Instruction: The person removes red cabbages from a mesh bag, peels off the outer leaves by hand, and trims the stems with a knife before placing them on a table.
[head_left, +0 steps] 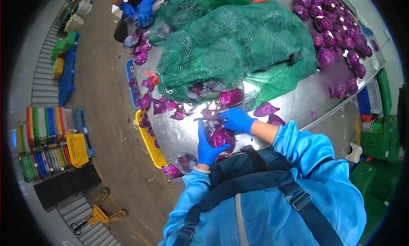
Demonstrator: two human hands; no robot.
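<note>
At the near edge of the metal table (294, 106), my left hand (207, 147), in a blue glove, is wrapped round the left side of a purple cabbage (223, 138). My right hand (238, 121), also gloved in blue, is closed on a knife (208, 119), whose blade points left across the top of the cabbage. Loose purple leaves (266, 109) and pale trimmings lie around both hands. Just beyond them a green mesh bag (238, 46) holds more cabbages. Another cabbage (185, 162) sits left of my left hand.
Many cabbages (330, 37) are piled at the table's far right. A co-worker's blue-gloved hands (142, 12) hold a cabbage at the upper left. A yellow basket (149, 139) and a blue basket (131, 84) stand along the left table edge. Crates and a pallet jack (98, 214) are further left.
</note>
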